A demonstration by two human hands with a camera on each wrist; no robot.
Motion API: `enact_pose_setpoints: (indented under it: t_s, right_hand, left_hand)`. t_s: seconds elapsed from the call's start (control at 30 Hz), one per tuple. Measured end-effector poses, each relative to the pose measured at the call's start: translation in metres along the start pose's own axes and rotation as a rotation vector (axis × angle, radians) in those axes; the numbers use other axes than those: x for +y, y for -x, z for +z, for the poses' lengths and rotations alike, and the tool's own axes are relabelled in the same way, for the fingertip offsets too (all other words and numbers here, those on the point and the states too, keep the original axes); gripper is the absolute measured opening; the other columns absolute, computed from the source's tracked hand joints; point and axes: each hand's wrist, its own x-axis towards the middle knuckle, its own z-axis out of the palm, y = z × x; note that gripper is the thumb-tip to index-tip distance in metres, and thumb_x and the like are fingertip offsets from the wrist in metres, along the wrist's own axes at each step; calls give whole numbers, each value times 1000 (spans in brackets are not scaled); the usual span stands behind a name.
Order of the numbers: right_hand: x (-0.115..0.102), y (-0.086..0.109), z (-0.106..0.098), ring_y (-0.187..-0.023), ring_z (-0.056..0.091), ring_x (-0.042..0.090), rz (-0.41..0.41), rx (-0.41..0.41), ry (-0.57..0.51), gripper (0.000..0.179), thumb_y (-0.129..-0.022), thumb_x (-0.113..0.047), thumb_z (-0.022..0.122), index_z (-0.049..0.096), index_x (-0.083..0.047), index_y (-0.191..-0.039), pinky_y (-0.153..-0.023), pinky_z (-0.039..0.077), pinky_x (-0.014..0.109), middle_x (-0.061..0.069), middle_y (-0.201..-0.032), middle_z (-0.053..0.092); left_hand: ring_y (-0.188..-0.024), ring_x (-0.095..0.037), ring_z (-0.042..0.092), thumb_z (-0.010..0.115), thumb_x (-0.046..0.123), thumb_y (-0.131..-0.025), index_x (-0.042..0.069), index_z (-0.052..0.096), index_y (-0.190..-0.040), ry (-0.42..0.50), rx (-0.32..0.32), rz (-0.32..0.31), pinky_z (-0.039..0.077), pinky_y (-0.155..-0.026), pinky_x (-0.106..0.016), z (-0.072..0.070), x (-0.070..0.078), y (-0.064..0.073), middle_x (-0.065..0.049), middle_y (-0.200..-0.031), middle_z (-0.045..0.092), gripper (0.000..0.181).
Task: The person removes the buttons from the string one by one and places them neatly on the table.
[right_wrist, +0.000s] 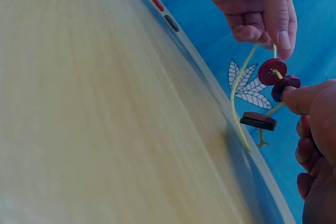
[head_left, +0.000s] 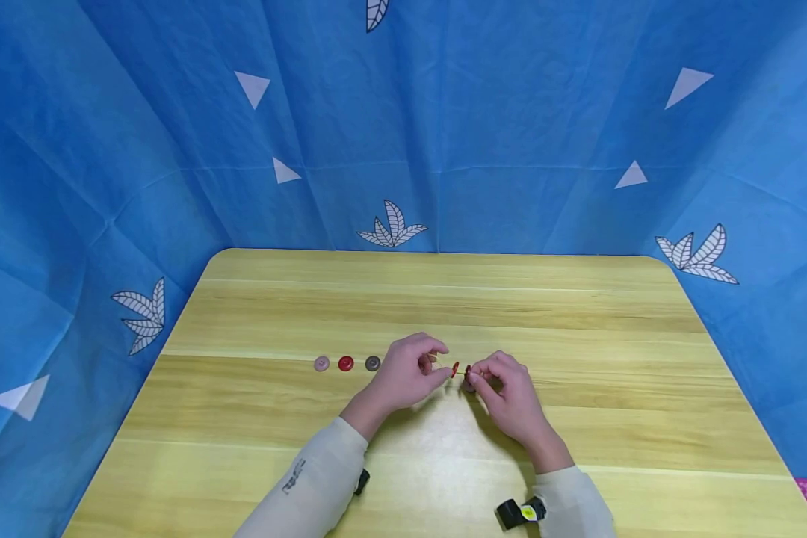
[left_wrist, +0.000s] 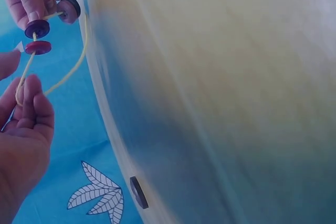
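My left hand [head_left: 409,373] holds a thin yellow cord [left_wrist: 79,61] in its curled fingers, with a loop of the cord hanging down. A bright red button [right_wrist: 272,72] is threaded on the cord between the two hands. Beside it, my right hand [head_left: 511,396] pinches a dark maroon button [right_wrist: 285,87] on the same cord. Beyond the right fingers hangs a stack of a pinkish-brown button and a dark button [right_wrist: 258,121], also strung on the cord. Near that stack, the cord's short end shows a knot.
Left of the left hand, a pink button [head_left: 321,363], a red button [head_left: 346,363] and a grey button [head_left: 373,363] lie in a row on the wooden table [head_left: 242,418]. A blue patterned curtain [head_left: 484,134] surrounds the table's back and sides.
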Motion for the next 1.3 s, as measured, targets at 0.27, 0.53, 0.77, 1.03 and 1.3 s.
enact_pose_setpoints:
  t_s: [0.27, 0.53, 0.77, 1.03, 1.3]
  right_hand:
    - [-1, -1, 0, -78, 58, 14, 3, 2, -4, 19, -88, 3, 74, 71, -16, -87, -76, 43, 36, -7, -84, 60]
    - [-1, -1, 0, -79, 58, 13, 8, -20, -3, 19, -90, 1, 72, 71, -17, -86, -83, 34, 42, -12, -84, 59]
    - [-3, 0, 0, -79, 58, 13, 9, -30, -8, 18, -90, 1, 72, 70, -16, -86, -84, 34, 44, -12, -84, 59]
    - [-4, 0, 0, -80, 58, 12, 21, -42, 3, 18, -90, -1, 72, 69, -18, -85, -85, 38, 43, -12, -85, 59]
    - [-7, 1, 1, -77, 59, 17, 37, -45, -18, 16, -90, 6, 70, 69, -9, -85, -69, 50, 29, -1, -84, 60]
  left_hand:
    - [-75, -14, 46, 86, 22, -81, 4, 70, -120, -61, -67, -48, 44, -64, -26, 0, 2, 0, -11, -93, 59, 46]
    - [-69, -10, 46, 83, 23, -84, 5, 69, -124, -90, -116, -64, 46, -68, -26, 2, 1, -1, -9, -97, 59, 46]
    - [-71, -17, 51, 81, 22, -87, 7, 70, -122, -122, -132, -14, 46, -67, -24, 2, 0, -2, -8, -94, 61, 40]
    - [-92, -21, 62, 80, 23, -88, 7, 71, -120, -173, -146, -20, 49, -84, -31, 3, 2, -4, -5, -102, 68, 37]
    - [-101, -23, 64, 80, 23, -87, 8, 71, -119, -168, -137, -37, 50, -88, -35, 4, 2, -3, -5, -109, 70, 36]
